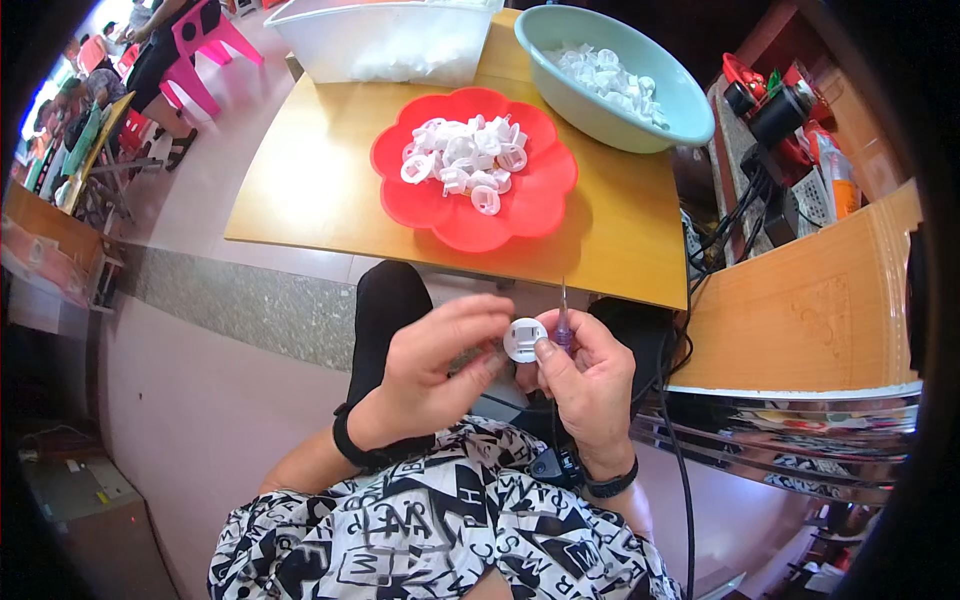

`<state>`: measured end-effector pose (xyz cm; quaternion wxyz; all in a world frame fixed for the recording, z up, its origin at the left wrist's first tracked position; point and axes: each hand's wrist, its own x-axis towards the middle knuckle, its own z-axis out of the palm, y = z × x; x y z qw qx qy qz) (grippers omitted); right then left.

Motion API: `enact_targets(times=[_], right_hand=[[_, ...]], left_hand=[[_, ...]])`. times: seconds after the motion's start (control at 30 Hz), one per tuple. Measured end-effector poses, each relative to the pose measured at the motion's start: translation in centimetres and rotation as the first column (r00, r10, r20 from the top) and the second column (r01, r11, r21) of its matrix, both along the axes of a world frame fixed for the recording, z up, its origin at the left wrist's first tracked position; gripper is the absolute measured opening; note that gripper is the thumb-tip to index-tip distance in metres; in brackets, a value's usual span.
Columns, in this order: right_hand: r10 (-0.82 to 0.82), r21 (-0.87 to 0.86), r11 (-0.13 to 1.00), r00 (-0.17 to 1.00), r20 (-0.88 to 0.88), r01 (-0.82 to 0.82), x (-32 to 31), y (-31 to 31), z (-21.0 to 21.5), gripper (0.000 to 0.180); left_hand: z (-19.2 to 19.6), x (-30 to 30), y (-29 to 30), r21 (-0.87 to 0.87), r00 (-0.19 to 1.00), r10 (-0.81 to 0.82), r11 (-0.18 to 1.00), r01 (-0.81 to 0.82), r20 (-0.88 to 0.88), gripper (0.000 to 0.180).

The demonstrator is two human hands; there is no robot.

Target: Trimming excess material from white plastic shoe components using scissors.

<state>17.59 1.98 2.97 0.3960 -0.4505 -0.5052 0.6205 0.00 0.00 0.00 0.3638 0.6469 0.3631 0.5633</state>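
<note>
Together our hands meet above our lap: the left hand (440, 365) pinches a small white round cap (524, 339) between thumb and fingers, while the right hand (590, 375) closes around a thin purple-handled needle tool (562, 325), its thumb touching the cap. Just beyond the hands, the wooden worktop (300, 190) carries a red scalloped plate (540, 205) heaped with white caps, and farther off a pale green basin (690, 105) and a white tub (330, 45).
</note>
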Motion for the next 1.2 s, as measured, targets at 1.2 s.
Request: enact_targets(times=[1.2], right_hand=[[0.057,0.33,0.926,0.932,0.358,-0.184,-0.8,0.2,-2.1,0.018]], left_hand=[[-0.9,0.2,-0.3,-0.493,0.92,0.017,0.848,0.195,0.392,0.024]])
